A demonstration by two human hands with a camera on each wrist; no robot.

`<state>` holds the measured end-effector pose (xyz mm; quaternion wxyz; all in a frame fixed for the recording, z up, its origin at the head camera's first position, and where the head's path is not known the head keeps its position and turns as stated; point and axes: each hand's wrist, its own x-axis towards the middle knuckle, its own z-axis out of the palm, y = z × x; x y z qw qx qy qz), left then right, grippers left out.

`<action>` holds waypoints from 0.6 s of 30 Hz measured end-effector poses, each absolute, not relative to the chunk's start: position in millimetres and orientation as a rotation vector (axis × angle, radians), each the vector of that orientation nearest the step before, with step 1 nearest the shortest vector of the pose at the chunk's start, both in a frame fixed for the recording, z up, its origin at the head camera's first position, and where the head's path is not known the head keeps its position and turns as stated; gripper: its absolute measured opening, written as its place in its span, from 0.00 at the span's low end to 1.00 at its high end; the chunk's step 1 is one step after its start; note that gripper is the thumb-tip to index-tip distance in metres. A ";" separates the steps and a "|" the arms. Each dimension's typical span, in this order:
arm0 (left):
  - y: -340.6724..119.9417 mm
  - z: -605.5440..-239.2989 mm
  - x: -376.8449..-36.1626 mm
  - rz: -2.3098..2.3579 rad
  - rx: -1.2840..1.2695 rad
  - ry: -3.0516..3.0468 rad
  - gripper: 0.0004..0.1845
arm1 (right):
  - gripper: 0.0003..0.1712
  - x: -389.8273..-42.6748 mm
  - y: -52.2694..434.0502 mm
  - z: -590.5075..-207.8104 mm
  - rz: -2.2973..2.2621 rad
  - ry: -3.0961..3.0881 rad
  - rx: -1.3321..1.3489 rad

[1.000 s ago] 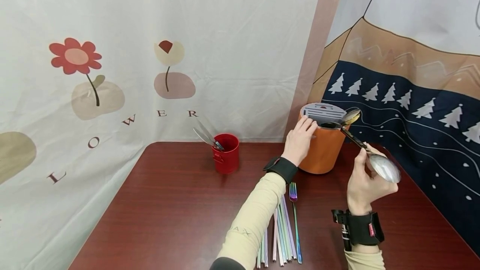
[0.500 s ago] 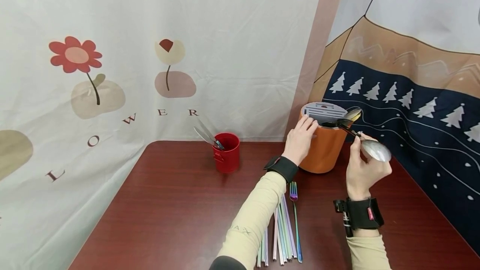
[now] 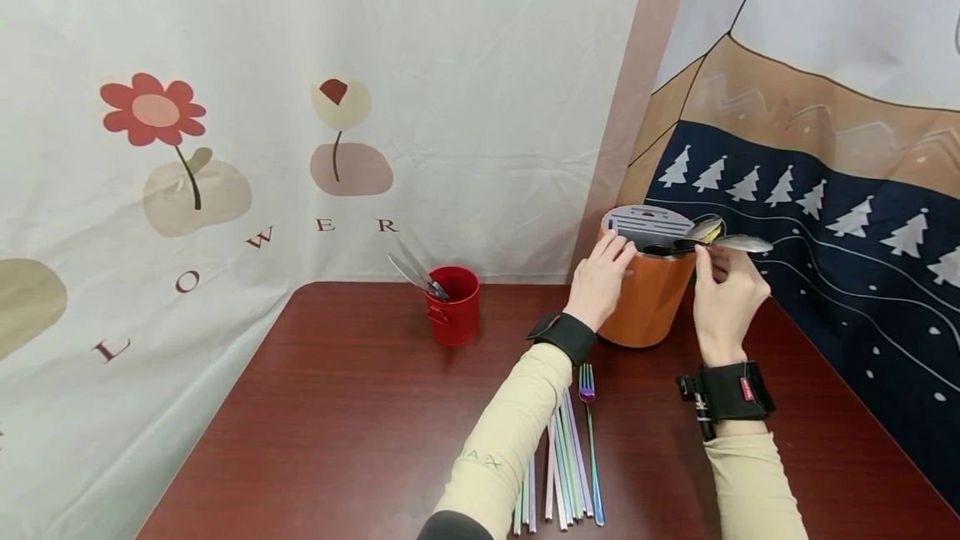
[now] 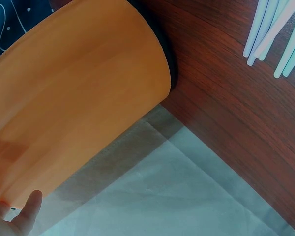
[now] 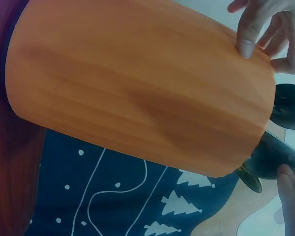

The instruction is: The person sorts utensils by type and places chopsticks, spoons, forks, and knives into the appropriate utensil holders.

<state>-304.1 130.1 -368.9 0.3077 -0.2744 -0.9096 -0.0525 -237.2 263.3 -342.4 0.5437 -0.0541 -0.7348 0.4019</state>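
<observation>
At the table's back right stands an orange cylindrical utensil holder [image 3: 645, 298] with a grey slotted top [image 3: 648, 222]. My left hand [image 3: 600, 282] grips its rim, thumb on the side wall [image 5: 246, 46] and fingers over the top edge. My right hand [image 3: 727, 294] is at the rim's right side and pinches a spoon [image 3: 746, 244], its silver bowl pointing right. Beside it, a gold-tinted spoon bowl [image 3: 707, 229] and a dark spoon bowl [image 3: 658, 250] show at the holder's top. The pinched spoon's handle is mostly hidden by the fingers.
A red cup [image 3: 453, 311] with silver cutlery [image 3: 412, 269] stands left of the holder. Pastel chopsticks or straws [image 3: 570, 465] and a rainbow-coloured fork [image 3: 588, 432] lie in front, partly behind the left forearm. Printed cloths [image 3: 487, 107] hang behind the table.
My right hand has moved up and left to the holder's rim, and the spoon has swung from slanting down to nearly level. My left hand has stayed on the holder.
</observation>
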 end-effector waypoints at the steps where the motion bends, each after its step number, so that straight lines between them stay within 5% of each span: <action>1: 130.0 -368.7 -304.2 -0.142 -0.728 -2.403 0.20 | 0.18 -238.7 263.7 -341.5 0.952 -1.752 -0.134; 18: 130.5 -370.6 -303.7 -0.157 -0.728 -2.387 0.20 | 0.11 -241.6 264.4 -343.9 0.867 -1.806 -0.103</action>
